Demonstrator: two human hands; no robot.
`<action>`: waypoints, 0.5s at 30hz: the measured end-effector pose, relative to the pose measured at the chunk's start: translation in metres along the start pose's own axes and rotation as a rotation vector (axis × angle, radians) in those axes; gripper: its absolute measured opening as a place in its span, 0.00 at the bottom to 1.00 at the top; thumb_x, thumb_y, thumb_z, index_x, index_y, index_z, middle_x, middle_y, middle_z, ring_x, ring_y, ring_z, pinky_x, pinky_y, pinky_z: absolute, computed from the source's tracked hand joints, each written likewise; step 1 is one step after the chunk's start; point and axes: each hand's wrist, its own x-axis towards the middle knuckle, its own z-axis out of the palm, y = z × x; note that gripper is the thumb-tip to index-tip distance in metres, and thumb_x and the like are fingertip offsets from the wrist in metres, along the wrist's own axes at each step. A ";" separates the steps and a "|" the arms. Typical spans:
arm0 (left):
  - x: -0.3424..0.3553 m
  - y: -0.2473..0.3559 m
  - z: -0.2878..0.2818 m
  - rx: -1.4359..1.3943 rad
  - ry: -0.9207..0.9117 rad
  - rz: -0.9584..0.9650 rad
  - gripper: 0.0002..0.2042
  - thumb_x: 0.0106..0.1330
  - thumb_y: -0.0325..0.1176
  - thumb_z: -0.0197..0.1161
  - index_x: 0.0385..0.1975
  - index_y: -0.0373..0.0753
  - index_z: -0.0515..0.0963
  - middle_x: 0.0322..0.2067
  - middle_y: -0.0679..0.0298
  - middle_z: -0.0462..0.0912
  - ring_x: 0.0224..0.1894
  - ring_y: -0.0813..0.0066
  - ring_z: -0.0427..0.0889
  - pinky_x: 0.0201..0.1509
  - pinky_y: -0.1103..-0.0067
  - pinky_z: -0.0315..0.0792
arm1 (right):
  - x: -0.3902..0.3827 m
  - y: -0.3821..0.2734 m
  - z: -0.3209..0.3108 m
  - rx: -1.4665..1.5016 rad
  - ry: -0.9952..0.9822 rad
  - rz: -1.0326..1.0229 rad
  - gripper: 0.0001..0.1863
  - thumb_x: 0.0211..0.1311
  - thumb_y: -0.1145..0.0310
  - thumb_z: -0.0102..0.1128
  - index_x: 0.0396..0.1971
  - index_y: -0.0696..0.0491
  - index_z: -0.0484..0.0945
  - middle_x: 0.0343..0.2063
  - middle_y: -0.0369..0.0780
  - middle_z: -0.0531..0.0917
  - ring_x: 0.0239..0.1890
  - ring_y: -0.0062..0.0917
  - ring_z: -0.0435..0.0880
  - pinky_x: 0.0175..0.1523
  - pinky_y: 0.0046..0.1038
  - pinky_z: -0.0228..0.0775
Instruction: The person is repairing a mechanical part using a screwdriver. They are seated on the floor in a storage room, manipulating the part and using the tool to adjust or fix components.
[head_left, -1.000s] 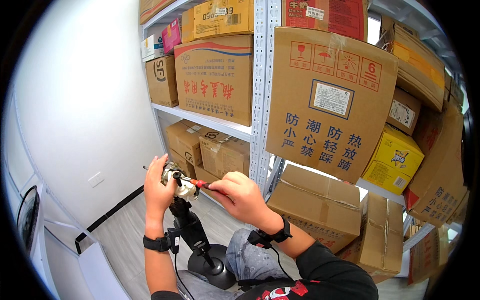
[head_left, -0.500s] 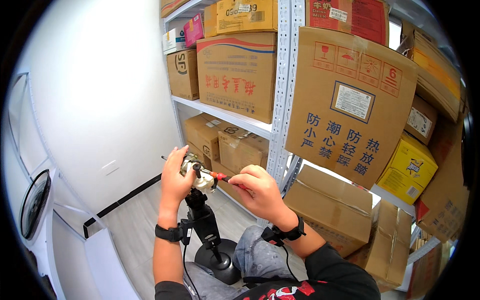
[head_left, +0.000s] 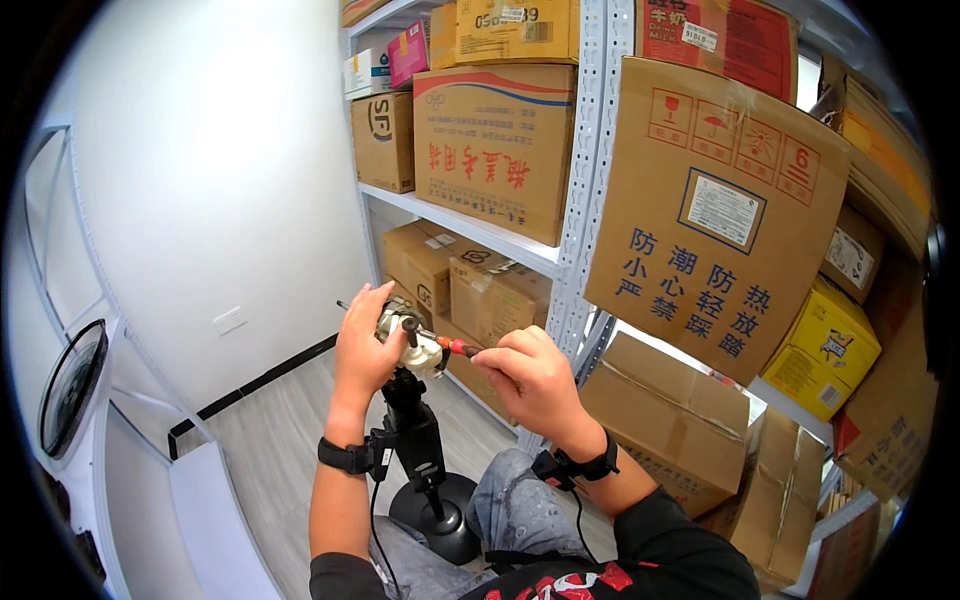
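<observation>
A bare, pale metal-and-white motor head (head_left: pixel 424 358), like that of a stand fan, tops a black pole (head_left: pixel 412 445) on a round black base (head_left: pixel 452 537) between my knees. My left hand (head_left: pixel 364 350) wraps round the motor head's left side, thumb toward its front, steadying it. A red-and-black screwdriver (head_left: pixel 459 347) points left, its tip at the motor head's right side beside a dark knob. My right hand (head_left: pixel 535 378) pinches the handle's rear end. Exactly where the tip seats is too small to tell.
Metal shelving (head_left: pixel 585 180) holding several cardboard boxes rises ahead and right. A large carton (head_left: pixel 715 215) and a yellow box (head_left: pixel 822 345) stand at right. On the left are a white frame with a dark-rimmed round part (head_left: pixel 72 390) and a white wall (head_left: pixel 220 180). Cables hang from both wrist straps.
The whole scene has shifted slightly rightward in the picture. My right fingers have changed their grip around the screwdriver handle's end. My left hand stays on the motor head.
</observation>
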 end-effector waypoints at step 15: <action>-0.001 -0.002 -0.002 0.022 -0.001 -0.001 0.26 0.61 0.37 0.66 0.60 0.38 0.77 0.58 0.53 0.81 0.69 0.47 0.71 0.72 0.62 0.66 | 0.003 -0.011 0.000 0.084 0.004 0.135 0.08 0.56 0.77 0.70 0.37 0.52 0.85 0.27 0.39 0.78 0.28 0.34 0.78 0.34 0.32 0.71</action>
